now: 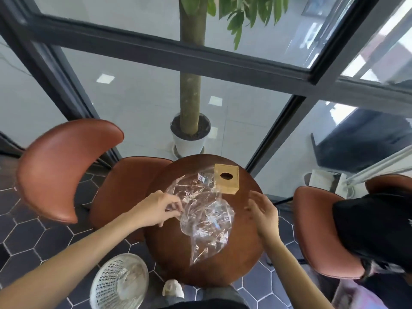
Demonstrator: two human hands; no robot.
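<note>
Round wooden desk (223,264) by a glass wall carries a crumpled clear plastic bag (205,215) at its middle, touching a wooden box (226,179). The left hand (156,208) reaches in, fingers pinching the bag's left edge. The right hand (263,212) hovers near its right side, fingers loosely spread, holding nothing.

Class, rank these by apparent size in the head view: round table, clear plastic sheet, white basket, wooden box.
1. round table
2. clear plastic sheet
3. white basket, cut off by the frame edge and lower down on the floor, so its place against the sheet is unsure
4. wooden box
</note>
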